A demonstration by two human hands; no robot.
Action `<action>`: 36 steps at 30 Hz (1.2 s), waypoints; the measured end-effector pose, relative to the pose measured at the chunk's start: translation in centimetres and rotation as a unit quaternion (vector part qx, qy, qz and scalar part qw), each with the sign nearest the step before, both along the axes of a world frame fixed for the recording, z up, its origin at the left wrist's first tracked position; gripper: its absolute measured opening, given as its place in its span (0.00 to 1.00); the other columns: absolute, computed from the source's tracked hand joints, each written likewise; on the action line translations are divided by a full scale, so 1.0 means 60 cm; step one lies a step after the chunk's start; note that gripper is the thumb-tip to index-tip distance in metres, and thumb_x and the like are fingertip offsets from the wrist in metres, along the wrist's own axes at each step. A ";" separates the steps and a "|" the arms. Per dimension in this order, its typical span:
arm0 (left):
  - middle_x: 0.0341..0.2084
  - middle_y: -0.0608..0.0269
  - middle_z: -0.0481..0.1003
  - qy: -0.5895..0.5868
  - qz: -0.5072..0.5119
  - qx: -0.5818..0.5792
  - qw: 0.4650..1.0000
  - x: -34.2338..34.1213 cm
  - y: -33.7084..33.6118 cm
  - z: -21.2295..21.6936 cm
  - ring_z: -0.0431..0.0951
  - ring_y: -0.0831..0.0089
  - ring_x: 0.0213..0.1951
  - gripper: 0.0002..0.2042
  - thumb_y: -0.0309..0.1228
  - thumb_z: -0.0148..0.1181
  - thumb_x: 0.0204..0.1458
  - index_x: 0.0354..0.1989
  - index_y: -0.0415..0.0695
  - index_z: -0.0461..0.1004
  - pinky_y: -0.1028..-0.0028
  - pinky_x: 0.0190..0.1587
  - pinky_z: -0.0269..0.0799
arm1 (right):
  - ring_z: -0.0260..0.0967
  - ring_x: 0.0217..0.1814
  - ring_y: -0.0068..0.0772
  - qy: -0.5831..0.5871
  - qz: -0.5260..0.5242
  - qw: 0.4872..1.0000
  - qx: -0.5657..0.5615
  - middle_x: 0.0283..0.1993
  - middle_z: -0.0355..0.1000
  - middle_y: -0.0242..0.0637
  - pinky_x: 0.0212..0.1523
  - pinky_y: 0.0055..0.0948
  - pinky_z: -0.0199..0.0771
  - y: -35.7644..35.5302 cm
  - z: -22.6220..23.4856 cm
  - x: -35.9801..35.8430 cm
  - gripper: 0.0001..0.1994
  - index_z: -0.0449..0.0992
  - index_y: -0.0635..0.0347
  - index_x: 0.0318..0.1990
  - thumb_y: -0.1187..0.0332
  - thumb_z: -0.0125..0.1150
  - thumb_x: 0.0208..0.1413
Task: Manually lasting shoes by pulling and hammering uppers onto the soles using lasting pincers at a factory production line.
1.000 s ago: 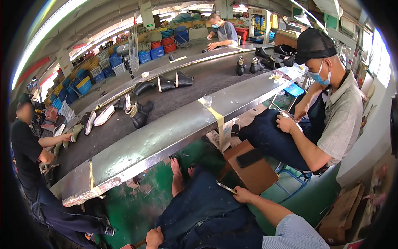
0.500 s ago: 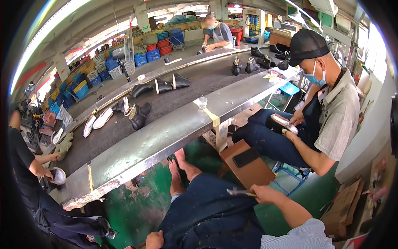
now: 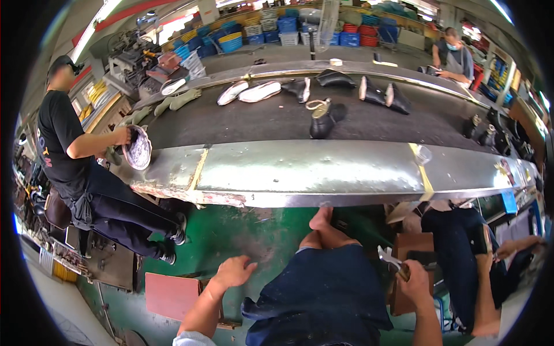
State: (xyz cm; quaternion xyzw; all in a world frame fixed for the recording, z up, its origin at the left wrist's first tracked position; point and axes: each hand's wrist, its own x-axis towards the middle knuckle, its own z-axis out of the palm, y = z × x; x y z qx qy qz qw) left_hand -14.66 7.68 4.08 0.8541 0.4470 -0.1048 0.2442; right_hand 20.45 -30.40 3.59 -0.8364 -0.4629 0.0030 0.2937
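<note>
My right hand grips a metal-headed hand tool that looks like pliers, its head tilted up and to the left. It is held just above the right side of the dark apron over my lap. Out to the left of my lap, my left hand is in the air over the green floor, empty, its thumb apart from the fingers. Beside my right hand is a brown box or board with a dark phone-like slab on it.
A metal-edged bench spans the front, with a dark belt behind it. Black shoes and pale shoe pieces lie there. A reddish stool stands left. One co-worker holds a round white-lined dish; another sits close right.
My view has swung left. My left hand has come off the apron's edge and out to the left, with nothing in it. My right hand still holds the pliers.
</note>
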 end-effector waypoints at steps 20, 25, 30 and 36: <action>0.49 0.45 0.75 -0.334 -0.003 0.295 0.895 0.361 0.542 0.035 0.72 0.50 0.54 0.16 0.34 0.62 0.53 0.46 0.37 0.76 0.60 0.59 0.67 | 0.66 0.41 0.59 -0.098 0.035 0.993 0.054 0.40 0.68 0.51 0.42 0.47 0.69 0.354 0.013 0.311 0.21 0.67 0.64 0.47 0.75 0.64 0.42; 0.64 0.40 0.58 -0.241 0.079 0.327 0.910 0.517 0.728 0.035 0.55 0.47 0.67 0.28 0.44 0.59 0.55 0.58 0.35 0.66 0.59 0.67 0.57 | 0.65 0.33 0.52 -0.079 0.007 0.995 0.059 0.33 0.66 0.45 0.34 0.44 0.66 0.335 -0.004 0.318 0.23 0.67 0.62 0.44 0.70 0.67 0.38; 0.72 0.42 0.38 -0.147 0.174 0.359 0.905 0.634 0.876 0.007 0.37 0.45 0.72 0.46 0.51 0.63 0.50 0.70 0.38 0.46 0.52 0.70 0.48 | 0.62 0.29 0.41 -0.071 0.023 0.997 0.027 0.32 0.63 0.43 0.27 0.35 0.61 0.337 0.008 0.316 0.22 0.67 0.63 0.41 0.69 0.67 0.36; 0.71 0.43 0.45 -0.187 0.192 0.206 0.941 0.670 1.051 -0.011 0.36 0.51 0.74 0.53 0.52 0.68 0.44 0.71 0.35 0.43 0.55 0.71 0.42 | 0.65 0.32 0.47 -0.038 0.075 0.996 0.000 0.35 0.67 0.47 0.32 0.40 0.66 0.325 0.017 0.321 0.22 0.67 0.63 0.46 0.68 0.65 0.42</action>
